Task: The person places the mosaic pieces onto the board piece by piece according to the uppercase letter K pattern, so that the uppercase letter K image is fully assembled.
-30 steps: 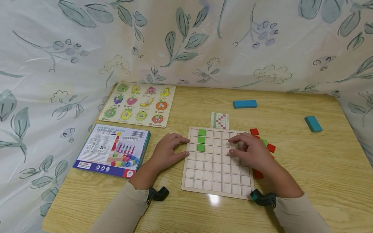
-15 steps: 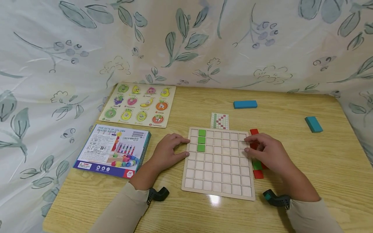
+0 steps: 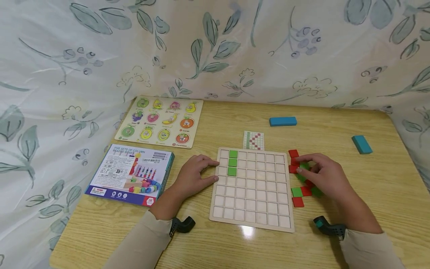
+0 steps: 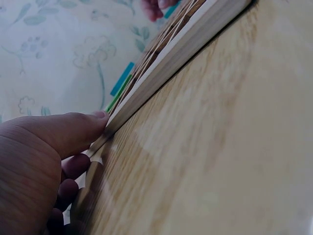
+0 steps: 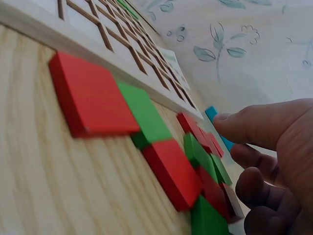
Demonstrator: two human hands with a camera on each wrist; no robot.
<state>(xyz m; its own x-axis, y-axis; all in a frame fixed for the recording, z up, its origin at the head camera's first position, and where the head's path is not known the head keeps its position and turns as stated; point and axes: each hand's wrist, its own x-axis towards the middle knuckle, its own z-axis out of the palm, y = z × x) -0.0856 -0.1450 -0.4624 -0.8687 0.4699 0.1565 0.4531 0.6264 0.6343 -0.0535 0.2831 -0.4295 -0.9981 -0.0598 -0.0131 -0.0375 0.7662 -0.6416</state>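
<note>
My left hand (image 3: 193,175) rests with fingers pressed against the grid board's (image 3: 252,220) 9 o'clock edge. At 3 o'clock, my right hand (image 3: 324,175) pinches a green tile (image 3: 304,166) among loose red and green tiles (image 3: 301,192).

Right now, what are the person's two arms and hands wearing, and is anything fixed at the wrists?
Both arms wear long beige sleeves down to the wrist. The left hand and right hand are bare: no gloves or rings show. A small black camera sits at each wrist; the right one has a teal patch on it.
</note>
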